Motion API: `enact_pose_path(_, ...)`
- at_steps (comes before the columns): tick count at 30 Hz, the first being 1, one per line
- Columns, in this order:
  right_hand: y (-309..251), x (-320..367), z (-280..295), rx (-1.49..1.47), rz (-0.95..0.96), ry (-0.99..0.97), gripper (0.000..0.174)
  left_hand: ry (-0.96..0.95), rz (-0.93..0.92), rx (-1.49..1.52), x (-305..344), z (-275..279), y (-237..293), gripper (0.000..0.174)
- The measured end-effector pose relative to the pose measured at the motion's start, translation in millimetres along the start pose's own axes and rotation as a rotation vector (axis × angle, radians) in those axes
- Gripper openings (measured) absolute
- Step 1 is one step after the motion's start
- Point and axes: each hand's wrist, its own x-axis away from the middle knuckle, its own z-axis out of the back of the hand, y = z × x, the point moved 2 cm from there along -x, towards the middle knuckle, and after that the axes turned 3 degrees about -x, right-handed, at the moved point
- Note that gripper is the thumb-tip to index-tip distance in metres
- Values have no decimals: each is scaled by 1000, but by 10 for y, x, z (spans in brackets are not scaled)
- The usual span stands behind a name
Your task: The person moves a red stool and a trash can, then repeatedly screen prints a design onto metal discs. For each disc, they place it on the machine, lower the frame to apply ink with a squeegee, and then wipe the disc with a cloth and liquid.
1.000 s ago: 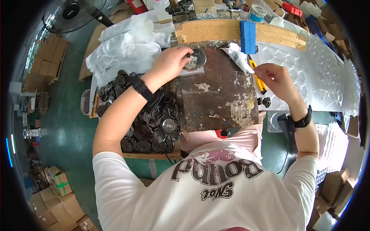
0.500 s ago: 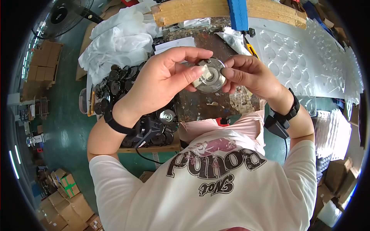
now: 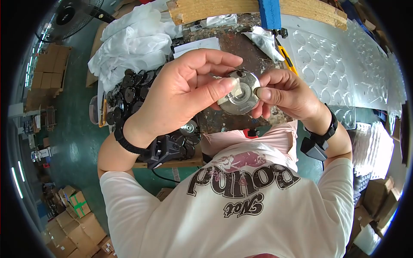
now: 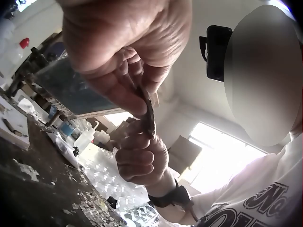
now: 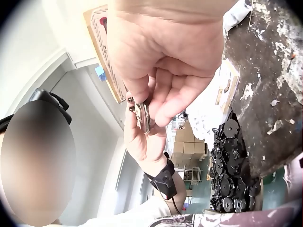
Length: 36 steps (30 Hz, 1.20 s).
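Note:
A shiny round metal disc (image 3: 244, 96) with a raised ring at its centre is held up above the worktable, between both hands. A small pale patch (image 3: 235, 89) lies on its left side. My left hand (image 3: 185, 84) pinches the disc's left edge between thumb and fingers. The right hand (image 3: 288, 92) grips the opposite edge, its thumb tip on the face near the rim. In the left wrist view the disc (image 4: 150, 116) appears edge-on between the two hands. From the right wrist it shows as a thin metal edge (image 5: 143, 118).
Many black round parts (image 3: 129, 92) are heaped at the left of the scuffed dark worktable (image 3: 215, 122). White cloth-like material (image 3: 133, 47) is piled behind them. A yellow cutter (image 3: 287, 60) lies at the right, beside a clear tray with round hollows (image 3: 320, 64). A wooden bar (image 3: 215, 10) crosses the back.
The left hand brought the disc from the table's back left to the middle. The right hand left the silvery wrapper beside the cutter and took the disc's other edge. Lately the disc shifted slightly right.

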Motion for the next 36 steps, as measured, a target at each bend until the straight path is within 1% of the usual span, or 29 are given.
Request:
enact_pose_path(18, 22, -8, 37, -3, -18, 16, 18, -21, 35, -13, -36, 10, -56, 27)
enact_pose_path(21, 49, -25, 59, -35, -36, 29, 18, -17, 72, 5, -45, 19, -82, 26)
enact_pose_path(25, 40, -48, 64, -14, -45, 31, 18, -8, 79, 55, -58, 36, -147, 26)
enact_pose_path(36, 94, -99, 83, -6, -83, 68, 16, -36, 116, 13, -59, 95, -252, 28)
